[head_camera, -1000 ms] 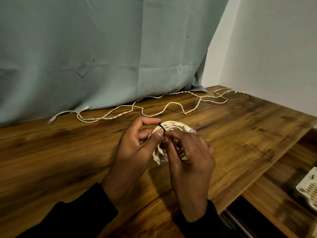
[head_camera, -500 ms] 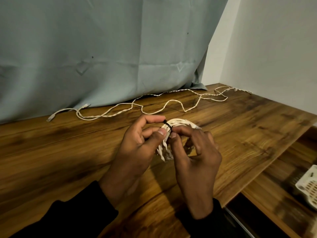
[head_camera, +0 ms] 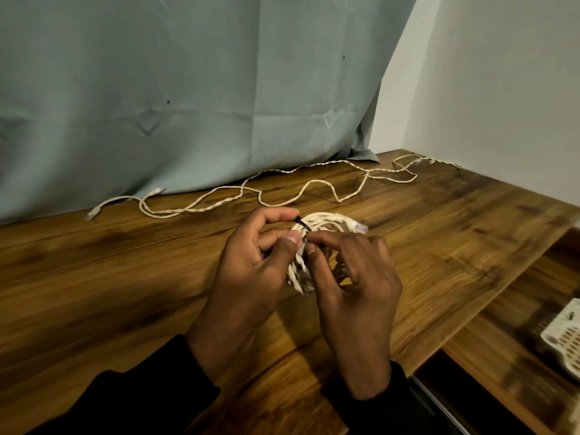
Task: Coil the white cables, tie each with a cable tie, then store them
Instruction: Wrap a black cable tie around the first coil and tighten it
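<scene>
A coiled white cable [head_camera: 326,221] sits between my hands above the wooden table [head_camera: 125,277]. A thin black cable tie [head_camera: 303,225] wraps over the coil's top left. My left hand [head_camera: 251,271] pinches the tie and coil with thumb and forefinger. My right hand [head_camera: 354,290] grips the coil from the right, its thumb and forefinger meeting the tie; most of the coil is hidden behind the fingers. A second white cable [head_camera: 282,193] lies loose and wavy along the back of the table, a plug at its left end.
A grey-blue curtain [head_camera: 188,89] hangs behind the table and a white wall [head_camera: 502,89] closes the right side. A lower wooden shelf at the right holds a white perforated basket [head_camera: 561,337]. The table's right edge drops to that shelf.
Both hands with the coil have shifted slightly right and up on the table. The black tie now sits further round the coil, with the fingertips pressed closer together.
</scene>
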